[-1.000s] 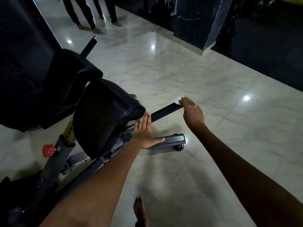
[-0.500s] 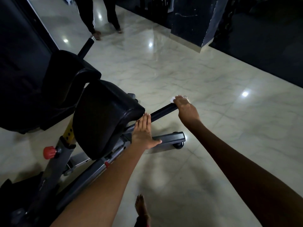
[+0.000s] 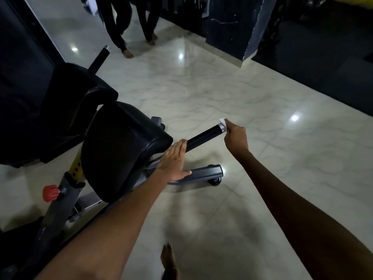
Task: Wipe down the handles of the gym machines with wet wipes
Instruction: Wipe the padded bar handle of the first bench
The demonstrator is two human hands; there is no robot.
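- The handle (image 3: 203,137), a black bar with a silver cap, sticks out to the right from under the machine's black seat pad (image 3: 121,146), in the middle of the view above the floor.
- The wet wipe (image 3: 222,120) shows as a small white wad at the handle's capped tip, touching it.
- The right hand (image 3: 235,135) pinches the wipe, its grip curled around it at the very end of the bar; the wipe sits on the cap, not on the black length.
- The left hand (image 3: 173,161) lies flat with straight fingers, holding nothing, at the handle's near end beside the seat pad; it looks to be steadying the machine, though contact is hard to judge.
- My reading: this handle is at the tail of its wipe, with the tip being done. The light is too dim to show wet streaks, so I cannot tell how much of the bar is clean.
- A second handle (image 3: 100,59) rises at the far left behind the backrest (image 3: 66,102), with no hand near it; it likely remains to be wiped.
- Lower left, a red knob (image 3: 50,193) sits on the grey frame (image 3: 201,173).
- Two people's legs (image 3: 129,23) stand on the far pale floor (image 3: 282,158).
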